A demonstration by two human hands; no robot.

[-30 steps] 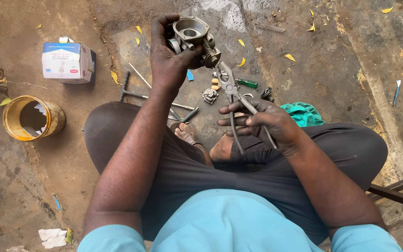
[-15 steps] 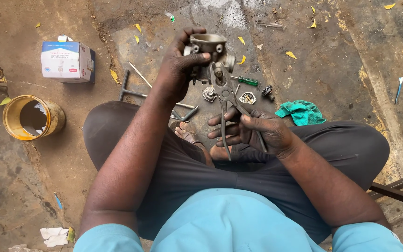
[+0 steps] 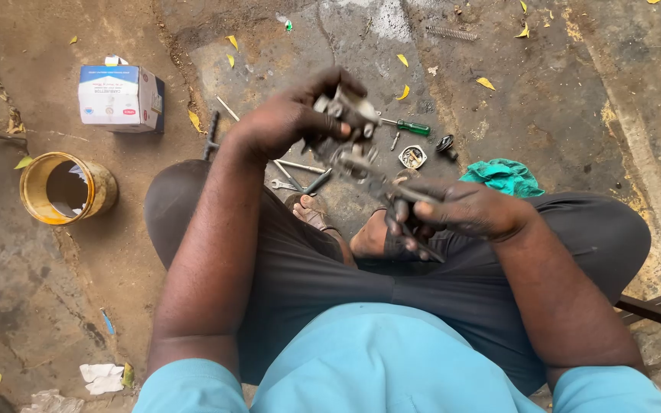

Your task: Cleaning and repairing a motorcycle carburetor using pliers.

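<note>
I sit cross-legged on a concrete floor. My left hand [image 3: 292, 118] is raised in front of me and grips a grey metal carburettor body [image 3: 343, 115]. My right hand [image 3: 464, 210] rests over my right knee, closed on the handles of a pair of pliers [image 3: 392, 191]. The pliers' jaws point up and left and meet the underside of the metal part. On the floor beyond lie a green-handled screwdriver [image 3: 407, 126], a small round metal part [image 3: 412, 157] and several wrenches [image 3: 300, 180].
A white and blue cardboard box [image 3: 120, 95] stands at the upper left, a rusty yellow tin [image 3: 66, 187] below it. A green rag [image 3: 505, 176] lies by my right knee. A metal spring [image 3: 450, 33] is at the top, dry leaves are scattered, and a dark bar [image 3: 656, 310] crosses at the right.
My left hand has lowered the metal part toward me and tilted it. My right hand has turned the pliers so their jaws now reach up to the part.
</note>
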